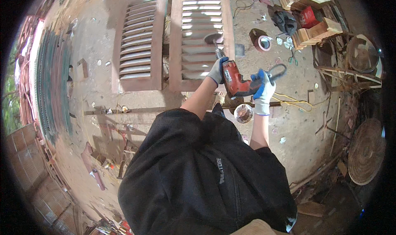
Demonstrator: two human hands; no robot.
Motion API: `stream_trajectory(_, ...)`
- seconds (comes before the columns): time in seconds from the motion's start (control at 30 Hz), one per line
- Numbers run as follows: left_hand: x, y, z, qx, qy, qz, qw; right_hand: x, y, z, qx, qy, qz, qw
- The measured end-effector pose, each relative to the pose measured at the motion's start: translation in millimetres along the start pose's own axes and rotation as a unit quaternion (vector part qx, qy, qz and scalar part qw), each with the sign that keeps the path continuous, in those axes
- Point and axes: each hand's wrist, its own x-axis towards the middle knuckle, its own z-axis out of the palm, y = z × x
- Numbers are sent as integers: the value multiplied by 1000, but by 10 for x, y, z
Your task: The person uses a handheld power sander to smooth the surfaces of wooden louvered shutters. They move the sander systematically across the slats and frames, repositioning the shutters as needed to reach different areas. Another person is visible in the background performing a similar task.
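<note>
From where I stand, two louvred shutter panels lie side by side on the floor (99, 49), and one red drill (235, 80) is held over the near half of the right-hand panel (175, 49). The left hand (217, 71) is wrapped round the drill's front end, just behind the chuck; the right hand (265, 88) grips its rear handle (both wear pale gloves with blue on them). One round disc (212, 38) at the drill's tip sits over the slats, close to that panel's right edge; whether it touches the wood I can't tell. Only a narrow gap parts this panel from the left-hand panel (156, 57). There's broad bare floor left of the pair, as far as one long stack of dark greenish slats (53, 78). It's tighter at the near edge, with one foot (220, 98) just beyond it and one round tub (243, 113) between the forearms. Off the right edge the floor has clear stretches, broken by one tape-like ring (263, 43) and two bundles of pale wood farther over. Yellow cord (295, 103) trails away to the right of the right hand.
</note>
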Motion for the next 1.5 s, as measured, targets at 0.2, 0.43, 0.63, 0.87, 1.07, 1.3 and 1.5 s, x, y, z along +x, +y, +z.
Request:
stream_trajectory(0.2, -208, 7, 278, 35, 36, 42, 998, -331, 79, -215, 175, 70, 10, 982)
stream_trajectory(0.43, -709, 187, -551, -22, 72, 14, 997, -551, 940, 49, 118, 64, 57, 989)
stream_trajectory(0.63, -1057, 475, -871, 155, 192, 83, 966, -935, 1522, 155, 249, 43, 120, 960)
stream_trajectory(0.87, -1065, 571, -700, 136, 119, 65, 981, -1162, 1134, 482, 199, 90, 174, 960)
stream_trajectory(1.07, -877, 599, -1189, 108, 116, 65, 985, -1067, 1281, 399, 155, 54, 122, 979)
stream_trajectory(1.3, -347, 495, -364, 80, 30, 88, 992, -751, 509, 413, 141, 48, -11, 989)
stream_trajectory(1.5, -354, 785, -1024, 107, 77, 89, 987, -643, 1073, 658, 121, 67, 29, 990)
